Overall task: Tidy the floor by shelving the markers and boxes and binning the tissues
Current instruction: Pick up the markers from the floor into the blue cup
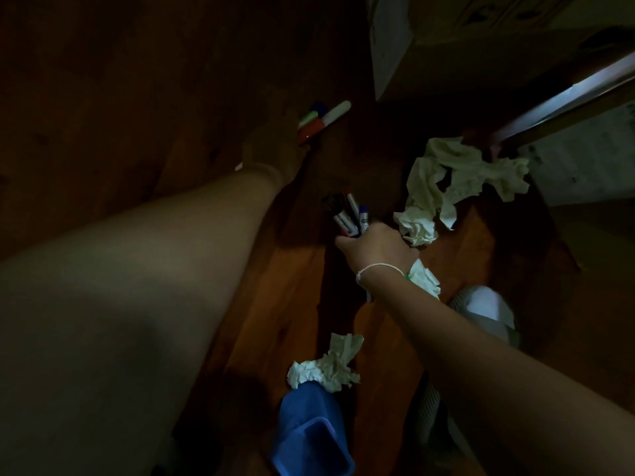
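My right hand (374, 243) is shut on a bunch of markers (347, 214) whose caps stick up past my fingers, low over the wooden floor. My left hand (271, 146) is stretched farther out, dim and blurred. Its fingertips are at the near ends of a second cluster of markers (324, 120) in red, green, blue and white; whether it grips them is unclear. Crumpled tissues lie around: a large one (457, 173) right of my right hand, a small ball (417, 228) beside it, one (426, 278) under my right wrist, and one (330, 367) at the rim of the blue bin (309, 434).
Pale boxes stand at the top right (429, 46) and the right edge (591, 156), with a light metal bar (567, 94) slanting between them. A foot in a white sock (484, 309) rests on the floor at the lower right. The scene is very dark.
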### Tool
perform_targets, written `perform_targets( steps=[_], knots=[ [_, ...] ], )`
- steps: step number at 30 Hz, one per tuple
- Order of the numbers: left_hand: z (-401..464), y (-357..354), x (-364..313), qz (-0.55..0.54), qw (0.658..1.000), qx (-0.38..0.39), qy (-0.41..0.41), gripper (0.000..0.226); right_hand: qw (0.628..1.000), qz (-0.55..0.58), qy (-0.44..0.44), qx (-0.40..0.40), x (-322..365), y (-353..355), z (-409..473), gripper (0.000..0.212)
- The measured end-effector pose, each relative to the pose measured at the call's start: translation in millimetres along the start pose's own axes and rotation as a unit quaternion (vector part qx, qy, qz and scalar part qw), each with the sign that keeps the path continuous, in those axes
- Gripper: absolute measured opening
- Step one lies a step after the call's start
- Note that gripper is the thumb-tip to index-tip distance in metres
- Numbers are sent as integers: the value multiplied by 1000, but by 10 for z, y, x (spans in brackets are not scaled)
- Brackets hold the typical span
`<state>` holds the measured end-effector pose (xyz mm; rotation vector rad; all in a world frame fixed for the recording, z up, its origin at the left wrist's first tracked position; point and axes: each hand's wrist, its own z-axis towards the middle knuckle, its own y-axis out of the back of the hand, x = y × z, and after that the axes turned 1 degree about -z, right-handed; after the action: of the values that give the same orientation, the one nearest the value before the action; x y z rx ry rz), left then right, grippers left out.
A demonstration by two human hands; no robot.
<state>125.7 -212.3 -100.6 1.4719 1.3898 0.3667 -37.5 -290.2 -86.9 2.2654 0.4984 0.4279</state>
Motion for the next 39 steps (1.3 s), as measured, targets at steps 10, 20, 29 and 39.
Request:
perform_targets(
  steps=[10, 20, 29, 39],
  knots=[
    [-607, 96, -24, -145, 969, 79, 183, 61, 970, 220, -3, 105, -133, 167, -260, 14],
    [-2015, 445, -40, -321, 880, 184, 298, 33, 917, 326, -24, 229, -304, 519, -1231, 8],
    [-3319, 281, -90, -343, 823, 316, 324, 12, 912, 242, -74, 323, -766, 258, -2224, 20],
    [-3755, -108, -30, -259, 814, 396, 336, 12, 926, 163, -88, 330, -1145, -227, -2504, 40]
  ],
)
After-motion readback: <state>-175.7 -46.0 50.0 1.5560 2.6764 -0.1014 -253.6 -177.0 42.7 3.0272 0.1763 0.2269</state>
